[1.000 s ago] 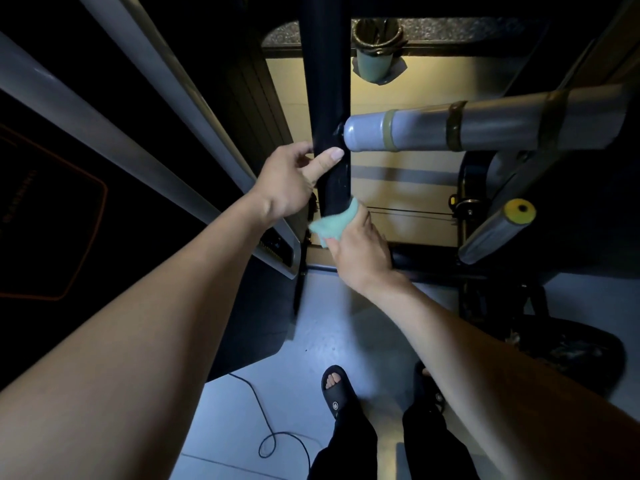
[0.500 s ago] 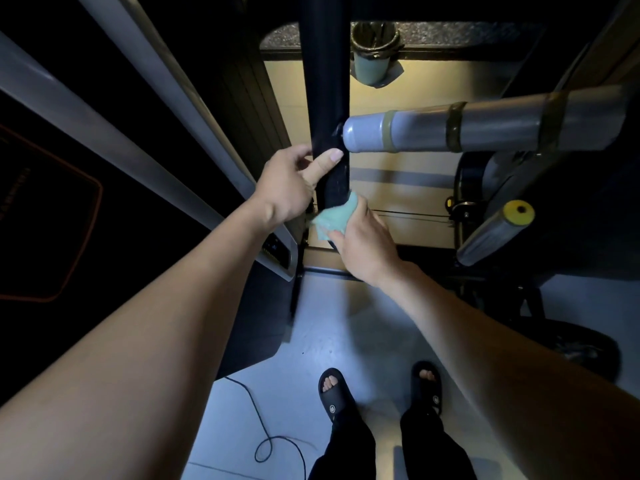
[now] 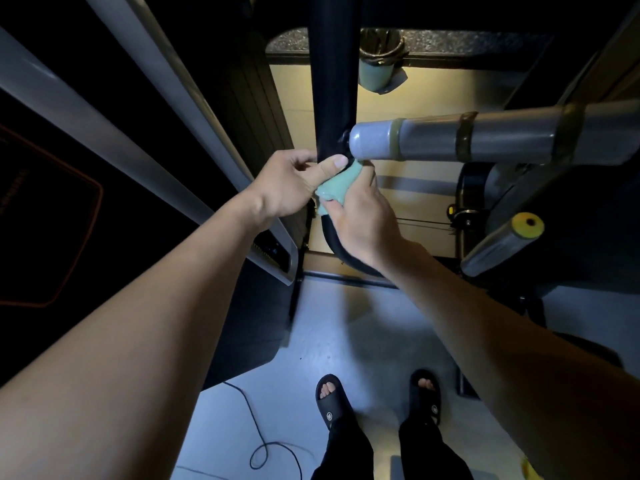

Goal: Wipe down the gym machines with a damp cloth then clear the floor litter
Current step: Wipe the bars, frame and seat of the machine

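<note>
A thick black upright post [image 3: 334,77] of a gym machine runs down the middle of the view. My left hand [image 3: 292,183] grips the post from the left, thumb across its front. My right hand [image 3: 362,216] presses a crumpled pale green cloth [image 3: 334,190] against the post just below my left thumb. A grey padded roller [image 3: 485,138] sticks out to the right from the post, level with my hands. The post's lower part is hidden behind my right hand.
Grey metal rails [image 3: 149,109] slant down on the left. A second roller with a yellow end cap [image 3: 526,225] lies at the right. A bin with a bag [image 3: 379,62] stands beyond the post. A black cable [image 3: 256,441] curls on the pale floor near my sandalled feet [image 3: 332,400].
My right hand has slid the green cloth up the post until it meets my left thumb. My left hand has stayed in place on the post.
</note>
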